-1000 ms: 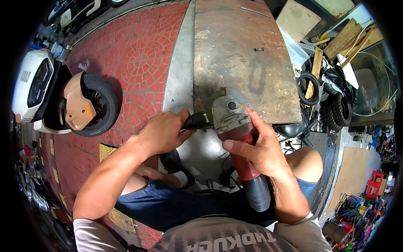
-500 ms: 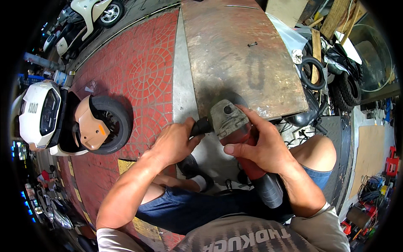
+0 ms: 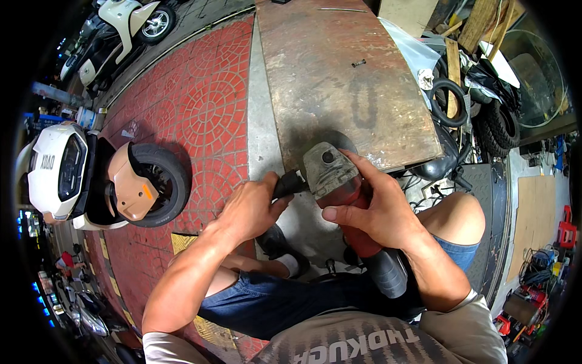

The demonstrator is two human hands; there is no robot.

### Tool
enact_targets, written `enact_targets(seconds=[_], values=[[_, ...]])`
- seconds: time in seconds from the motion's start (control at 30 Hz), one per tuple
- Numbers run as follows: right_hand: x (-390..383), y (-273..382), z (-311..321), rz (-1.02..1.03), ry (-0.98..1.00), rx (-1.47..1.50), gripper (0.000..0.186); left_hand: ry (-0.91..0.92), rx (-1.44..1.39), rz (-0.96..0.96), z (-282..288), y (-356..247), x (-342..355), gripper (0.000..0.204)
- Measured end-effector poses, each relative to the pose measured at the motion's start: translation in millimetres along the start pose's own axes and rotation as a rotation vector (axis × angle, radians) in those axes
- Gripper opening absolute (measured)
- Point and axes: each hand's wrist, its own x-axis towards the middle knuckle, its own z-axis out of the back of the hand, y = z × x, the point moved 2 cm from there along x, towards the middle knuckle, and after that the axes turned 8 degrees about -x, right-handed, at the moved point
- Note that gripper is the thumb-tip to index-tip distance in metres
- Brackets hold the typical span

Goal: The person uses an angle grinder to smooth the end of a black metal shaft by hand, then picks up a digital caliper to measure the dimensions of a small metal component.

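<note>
Above my lap I hold an angle grinder with a worn grey head, a red body and a dark rear end. My right hand is wrapped round its body just behind the head, the thumb lying across the top. My left hand is closed on the black side handle, at the left of the head. A small bright strip shows where handle and head meet. Past the head is a dark rounded shape; whether it is a disc or a shadow I cannot tell.
A worn wooden board lies ahead, with a small bolt and a thin rod on it. Left, on red paving, stands a scooter. Tyres, an inner tube and wood scraps crowd the right.
The surroundings have shifted slightly in the view. Both hands keep their hold on the grinder, and the bright strip beside the handle now shows more clearly.
</note>
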Motion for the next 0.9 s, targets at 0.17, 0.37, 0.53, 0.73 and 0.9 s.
enact_targets(seconds=[0.17,0.37,0.53,0.73,0.9], values=[[-2.6,-1.4,-1.5,-0.005,0.014,-0.020,0.096,-0.003,-0.014,-0.001,-1.5,3.3,-0.5,0.031],[-2.8,-0.1,-1.1,0.002,0.017,-0.051,0.097,-0.007,-0.006,-0.005,-1.3,2.0,-0.3,0.032],[-0.2,-3.2,-0.6,0.000,0.009,0.025,0.097,-0.008,-0.004,-0.004,-1.3,2.4,0.2,0.032],[-2.6,-2.0,-0.7,0.001,0.015,-0.031,0.097,-0.008,-0.004,-0.019,-0.5,1.2,-0.4,0.032],[-1.0,0.3,-0.9,-0.004,0.020,-0.026,0.097,-0.011,-0.002,-0.006,-1.1,2.3,-1.0,0.032]])
